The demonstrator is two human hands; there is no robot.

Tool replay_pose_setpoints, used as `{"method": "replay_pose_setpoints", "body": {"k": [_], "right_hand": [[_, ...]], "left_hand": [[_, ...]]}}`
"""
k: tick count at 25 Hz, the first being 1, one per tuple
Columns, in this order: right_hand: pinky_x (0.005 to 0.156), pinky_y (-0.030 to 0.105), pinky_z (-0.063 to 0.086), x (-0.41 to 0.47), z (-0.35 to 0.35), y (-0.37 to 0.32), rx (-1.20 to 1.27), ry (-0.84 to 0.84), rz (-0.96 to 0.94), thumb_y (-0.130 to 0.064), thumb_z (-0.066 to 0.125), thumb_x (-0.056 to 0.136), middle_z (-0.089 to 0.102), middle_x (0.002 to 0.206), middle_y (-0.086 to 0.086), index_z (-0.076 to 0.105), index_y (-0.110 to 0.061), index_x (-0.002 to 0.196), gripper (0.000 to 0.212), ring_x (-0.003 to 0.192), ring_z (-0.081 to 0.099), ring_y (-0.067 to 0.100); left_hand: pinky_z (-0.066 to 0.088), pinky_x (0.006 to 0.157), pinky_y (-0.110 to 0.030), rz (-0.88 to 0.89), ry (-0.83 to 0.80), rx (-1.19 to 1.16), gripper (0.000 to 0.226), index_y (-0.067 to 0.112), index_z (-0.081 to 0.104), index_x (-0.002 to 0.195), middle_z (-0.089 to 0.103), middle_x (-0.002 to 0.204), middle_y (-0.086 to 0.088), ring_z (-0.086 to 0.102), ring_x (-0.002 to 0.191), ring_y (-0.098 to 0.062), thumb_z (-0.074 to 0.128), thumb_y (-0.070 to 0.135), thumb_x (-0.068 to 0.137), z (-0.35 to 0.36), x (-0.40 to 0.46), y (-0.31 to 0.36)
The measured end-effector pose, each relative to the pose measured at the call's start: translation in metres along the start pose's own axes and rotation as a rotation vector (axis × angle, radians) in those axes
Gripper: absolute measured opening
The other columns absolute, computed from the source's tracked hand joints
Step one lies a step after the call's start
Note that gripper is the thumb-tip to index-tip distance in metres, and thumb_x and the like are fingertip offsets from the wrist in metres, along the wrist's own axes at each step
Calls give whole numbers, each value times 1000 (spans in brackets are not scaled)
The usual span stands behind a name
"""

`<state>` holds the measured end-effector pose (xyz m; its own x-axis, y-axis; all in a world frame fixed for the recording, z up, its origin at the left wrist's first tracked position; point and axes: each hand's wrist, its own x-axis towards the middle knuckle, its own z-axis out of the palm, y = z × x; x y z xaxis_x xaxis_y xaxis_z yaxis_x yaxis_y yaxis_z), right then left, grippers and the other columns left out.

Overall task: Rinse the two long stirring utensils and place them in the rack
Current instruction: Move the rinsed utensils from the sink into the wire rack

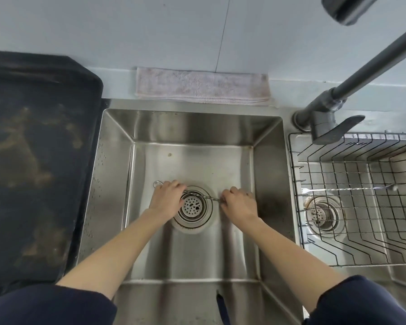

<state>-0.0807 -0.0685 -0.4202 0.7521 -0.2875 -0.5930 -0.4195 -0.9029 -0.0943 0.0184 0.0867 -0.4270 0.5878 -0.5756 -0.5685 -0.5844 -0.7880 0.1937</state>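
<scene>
A thin twisted metal stirring spoon (203, 195) lies low in the steel sink (192, 137), crossing over the round drain strainer (192, 206). My left hand (168, 198) grips its left part, and the spoon bowl (157, 183) sticks out beyond my fingers. My right hand (238, 204) pinches its right end. A second twisted stirring utensil (347, 189) with a small fork tip lies across the wire rack (293, 184) on the right.
A grey faucet (331, 118) stands between the sink and the rack, its spout swung up to the top right; no water runs. A folded pink cloth (202, 86) lies behind the sink. A dark stained mat (33, 160) covers the left counter.
</scene>
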Motion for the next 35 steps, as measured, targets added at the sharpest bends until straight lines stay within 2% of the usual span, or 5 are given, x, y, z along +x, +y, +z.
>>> {"method": "replay_pose_setpoints", "body": {"k": [13,20,25,30,35], "right_hand": [[96,37,38,16,17,3,7,53,-23,7,42,86,54,123,12,52,-7,115,34,115,48,30],[94,38,40,-1,6,-2,27,91,-62,4,41,88,56,119,12,54,-7,114,31,109,53,31],[96,38,41,-23,-20,-5,17,219,-87,3,43,88,56,118,11,59,-7,113,31,110,53,30],[80,34,46,-52,-54,-5,18,358,-86,4,44,88,60,112,10,60,-8,111,30,101,57,31],[68,30,36,-81,-77,6,1,504,-118,1,47,88,61,110,9,60,-9,108,26,101,58,31]], "left_hand": [[39,94,-37,19,23,162,23,13,53,113,55,121,-6,49,115,-26,47,13,91,12,24,-3],[38,92,-35,25,123,130,19,13,56,107,59,115,-5,51,111,-25,44,15,93,-2,3,-4],[34,95,-32,47,222,83,22,16,60,108,58,119,-2,48,116,-22,45,22,93,-32,-28,-4],[34,96,-31,72,340,65,23,16,61,109,57,120,-2,48,118,-21,45,22,93,-62,-64,6],[33,97,-32,74,476,32,20,15,62,104,60,115,-3,50,116,-21,46,19,93,-85,-95,27]]}}
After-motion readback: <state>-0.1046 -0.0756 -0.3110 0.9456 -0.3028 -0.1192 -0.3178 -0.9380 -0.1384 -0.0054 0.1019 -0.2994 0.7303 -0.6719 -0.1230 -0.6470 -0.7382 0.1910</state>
